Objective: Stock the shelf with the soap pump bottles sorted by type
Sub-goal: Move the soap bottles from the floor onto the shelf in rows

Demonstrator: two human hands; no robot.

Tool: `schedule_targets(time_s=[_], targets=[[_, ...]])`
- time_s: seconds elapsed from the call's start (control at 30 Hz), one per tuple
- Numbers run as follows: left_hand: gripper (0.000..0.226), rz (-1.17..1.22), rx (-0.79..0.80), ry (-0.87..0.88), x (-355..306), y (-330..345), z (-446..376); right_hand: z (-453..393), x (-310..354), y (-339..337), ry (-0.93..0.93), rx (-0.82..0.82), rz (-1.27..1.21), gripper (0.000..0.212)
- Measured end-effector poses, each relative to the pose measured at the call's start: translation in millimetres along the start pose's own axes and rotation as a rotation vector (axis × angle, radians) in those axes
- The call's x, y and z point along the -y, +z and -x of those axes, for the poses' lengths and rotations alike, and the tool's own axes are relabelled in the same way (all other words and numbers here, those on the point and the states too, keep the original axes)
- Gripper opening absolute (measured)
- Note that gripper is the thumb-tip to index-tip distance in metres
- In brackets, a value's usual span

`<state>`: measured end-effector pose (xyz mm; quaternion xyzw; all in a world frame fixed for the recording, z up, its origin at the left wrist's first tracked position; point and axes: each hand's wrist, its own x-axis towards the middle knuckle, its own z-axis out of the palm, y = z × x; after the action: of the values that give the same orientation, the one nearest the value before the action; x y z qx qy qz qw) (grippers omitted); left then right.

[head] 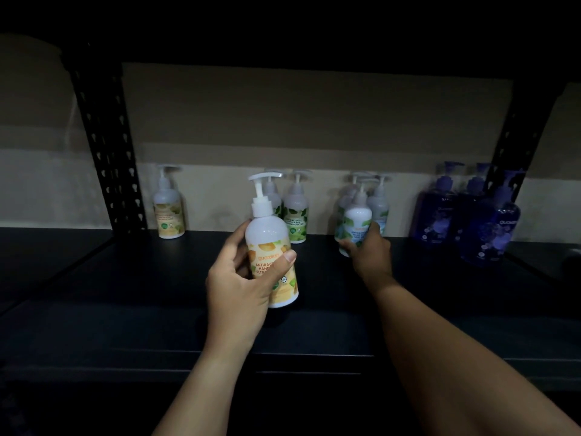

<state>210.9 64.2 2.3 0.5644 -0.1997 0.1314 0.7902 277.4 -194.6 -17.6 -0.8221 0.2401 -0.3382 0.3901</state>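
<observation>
Now, open room: the dark shelf lies bare in a broad strip between my two forearms and out to the left of my left hand, up to the black slotted upright at the far left.
Front edge: the shelf's lip runs under both my wrists, close to me.
Right limit: a second slotted upright stands beyond my right hand, with the blue bottles partly in front of it.
Overhead: the next shelf up is only a dark band above the pump heads.
Left hand: my left hand grips the orange-label bottle round its body, thumb across the front of the label, fingers curled behind; I cannot tell whether its base touches the shelf.
Right hand: my right hand is wrapped round the lower part of the teal-label bottle, at the front of its group.
Teal group: two or more teal-label bottles stand just behind my right hand, blurred.
Green group: two green-label bottles stand between my hands, against the back wall.
Orange single: one orange-label bottle at the back stands well to the left of my left hand, beside the upright.
Blue group: three blue bottles cluster to the right of my right hand.
</observation>
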Motion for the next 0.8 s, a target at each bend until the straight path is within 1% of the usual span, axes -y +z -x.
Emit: schedule_targets(time_s=[0.1, 0.2, 0.3, 0.33, 0.43, 0.5, 0.53, 0.6, 0.63, 0.67, 0.8], targets=[[0.066, 0.001, -0.003, 0.003, 0, -1, 0, 1, 0, 0, 0.012, 0.012, -0.016, 0.058], [0.064, 0.0, -0.003, 0.002, 0, -1, 0, 2, 2, -2, 0.017, 0.018, -0.015, 0.066], [0.065, 0.003, -0.005, 0.005, -1, -1, 0, 3, 2, -3, 0.032, 0.012, -0.032, 0.068], [0.067, 0.004, -0.007, 0.007, -1, 0, 0, 5, 3, -4, 0.041, 0.017, -0.029, 0.072], [0.068, -0.001, -0.002, 0.014, -3, 0, 0, 5, 2, -3, 0.032, 0.013, -0.015, 0.103], [0.067, -0.01, 0.01, 0.02, -4, -2, 0, 12, 6, -5, -0.004, -0.017, 0.03, 0.115], [0.068, -0.019, 0.018, 0.026, -5, -3, 0, 19, 9, -7, -0.046, -0.055, 0.09, 0.116], [0.069, -0.049, 0.035, 0.038, -7, -7, 0, 33, 17, -11, -0.157, -0.131, 0.249, 0.11], [0.07, -0.07, 0.041, 0.048, -7, -10, 1, 40, 21, -11, -0.204, -0.122, 0.304, 0.106], [0.071, -0.094, 0.043, 0.059, -8, -13, 1, 49, 27, -11, -0.237, -0.076, 0.335, 0.103], [0.074, -0.192, 0.022, 0.123, -12, -31, 0, 81, 49, 0, -0.374, 0.197, 0.388, 0.085]])
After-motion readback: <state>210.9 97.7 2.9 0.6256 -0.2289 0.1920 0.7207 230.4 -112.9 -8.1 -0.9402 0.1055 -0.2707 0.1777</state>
